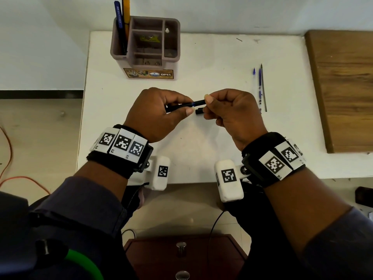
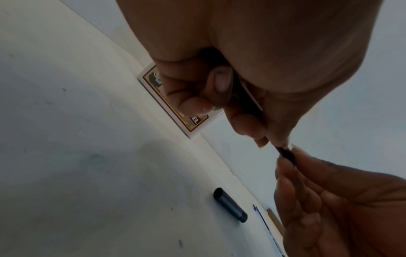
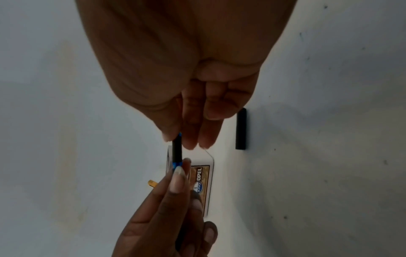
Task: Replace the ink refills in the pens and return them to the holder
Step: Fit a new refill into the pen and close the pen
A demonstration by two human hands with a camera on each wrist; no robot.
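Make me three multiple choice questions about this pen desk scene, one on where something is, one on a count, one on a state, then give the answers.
1. Where does the loose black cap lie?
A. on the white table under the hands
B. in the holder
C. on the wooden board

2. How many pens stand in the holder?
A. none
B. two
C. five

3. What are the hands doing with the black pen?
A. both grip it, one at each end
B. only the left hand holds it
C. it lies untouched on the table

Answers: 1 A, the cap rests on the table just below the fingers. 2 B, a blue pen and a yellow pen stand in the left compartment. 3 A, the left hand and right hand each pinch one end.
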